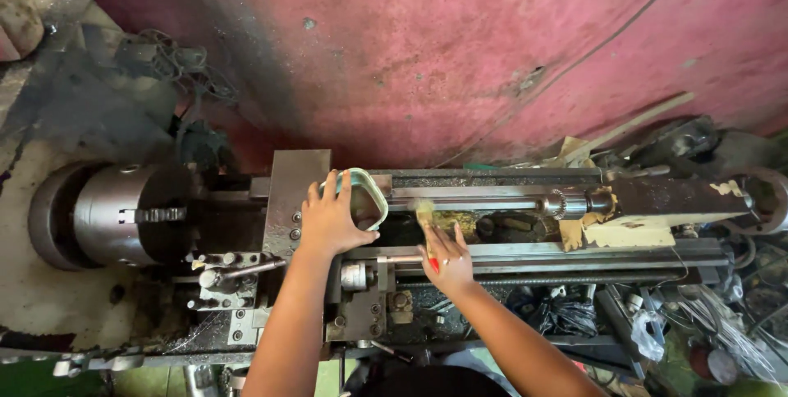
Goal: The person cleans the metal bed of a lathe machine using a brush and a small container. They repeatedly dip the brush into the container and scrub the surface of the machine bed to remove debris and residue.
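As you leaned over the lathe bed (525, 251), your left hand (330, 220) was clamped on a small green-rimmed container (366, 196), fingers curled over its near rim and tilting its mouth toward the right. Your right hand (446, 259) was closed round a paintbrush (425, 224) with a red handle tip, its pale bristles pointing away from you and blurred. The brush's long axis ran across the bed, roughly at right angles to the ways, and its bristle end lay just to the right of the container's mouth, so your left hand was the nearer one to the container and your right hand stood just beside it. The container looked like thin plastic, rounded-triangular in outline. The bed was dark, oily steel with straight rails; the chuck (123, 215) at the left was a smooth grey cylinder, and the tailstock (673, 200) at the right showed chipped pale paint. Behind rose a stained red wall (492, 44).
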